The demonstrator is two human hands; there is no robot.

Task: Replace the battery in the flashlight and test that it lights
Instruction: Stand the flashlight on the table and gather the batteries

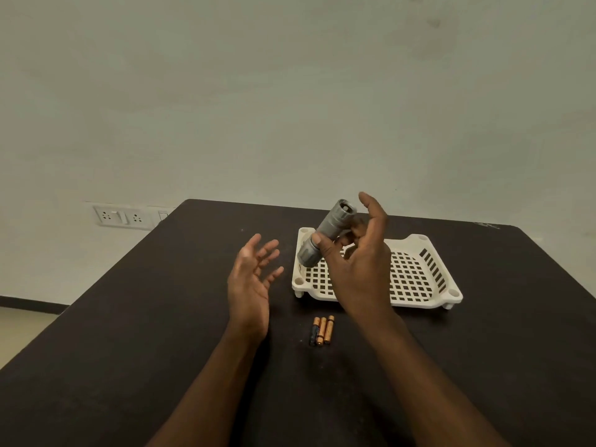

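Grey flashlight (327, 233), short ribbed cylinder, wider collar at its lower end, upper end open with dark inside showing. Tilted, open end toward 1 o'clock, wide end toward 7. Right hand (361, 262) holds it in the air above the basket's left half, thumb and curled fingers clamped on the barrel, index finger raised free. Left hand (253, 280) at 9 o'clock of the flashlight, palm up, fingers spread apart, holding nothing, apart from the flashlight.

Three AAA batteries (322, 330) lie side by side, touching, on the table at 6 o'clock of the basket, copper-orange tops with dark bodies; label text too small to read.

White plastic basket (416, 279), gridded floor, slotted right wall, short feet, sits on the table. Table (161, 317) dark matte black. Pale grey-green wall (290, 91) behind, faint stain at 1 o'clock. White wall socket plate (122, 217) at 10 o'clock, beside the table's far left corner. No readable writing.
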